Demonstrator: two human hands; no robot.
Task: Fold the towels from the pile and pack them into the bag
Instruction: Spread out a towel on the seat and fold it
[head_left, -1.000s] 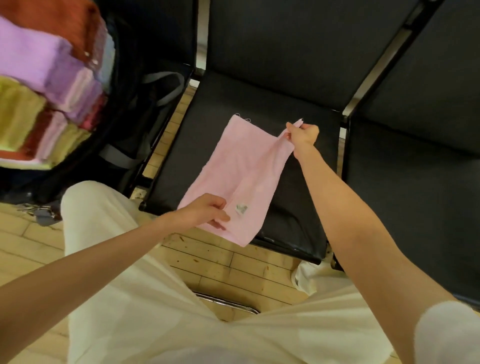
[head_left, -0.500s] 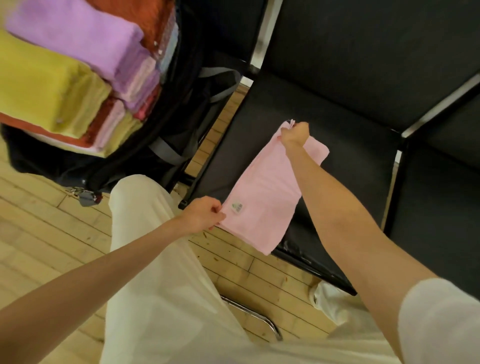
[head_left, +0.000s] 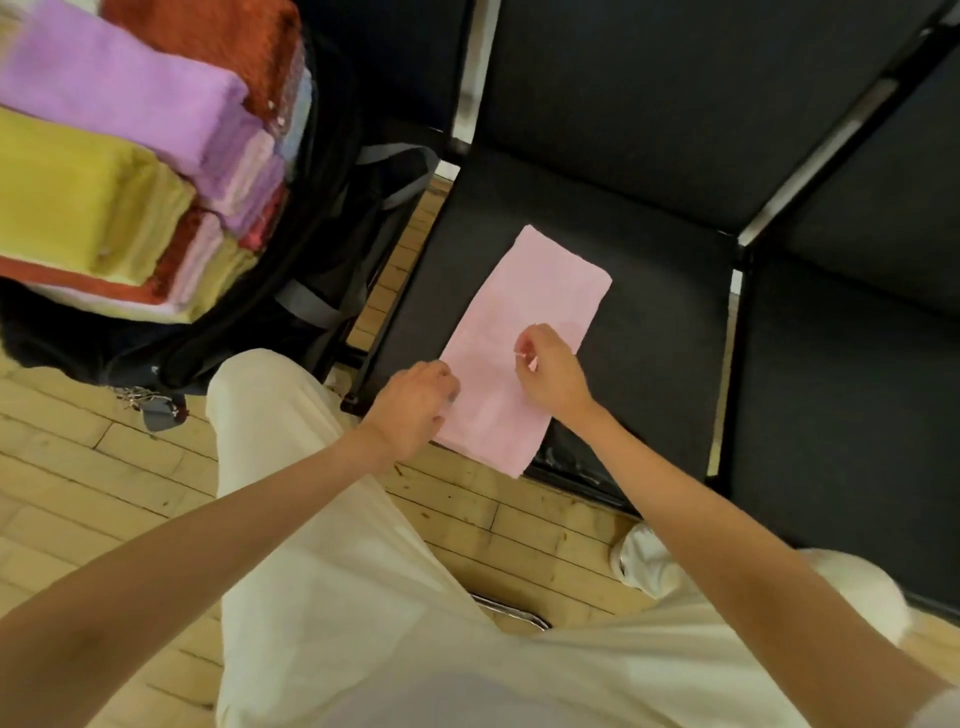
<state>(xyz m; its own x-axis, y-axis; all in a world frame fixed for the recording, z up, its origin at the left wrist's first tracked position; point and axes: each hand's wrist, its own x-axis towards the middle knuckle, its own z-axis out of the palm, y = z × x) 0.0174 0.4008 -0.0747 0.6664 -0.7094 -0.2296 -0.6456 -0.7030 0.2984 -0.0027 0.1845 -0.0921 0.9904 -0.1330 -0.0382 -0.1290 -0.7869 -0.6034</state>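
We see a pink towel (head_left: 524, 338) lying flat on a black chair seat (head_left: 649, 332), folded into a long strip; its long axis runs from the near edge, where it overhangs the seat, up and to the far right. Both hands sit at the near end: L hand (head_left: 415, 405) curled at the near-left edge, R hand (head_left: 545, 374) curled on top, but we can't tell if either really pinches cloth. Next fold likely goes near-to-far; the bag (head_left: 311, 291) w/ stacked towels (head_left: 114, 156) lies left, nearer the L hand.
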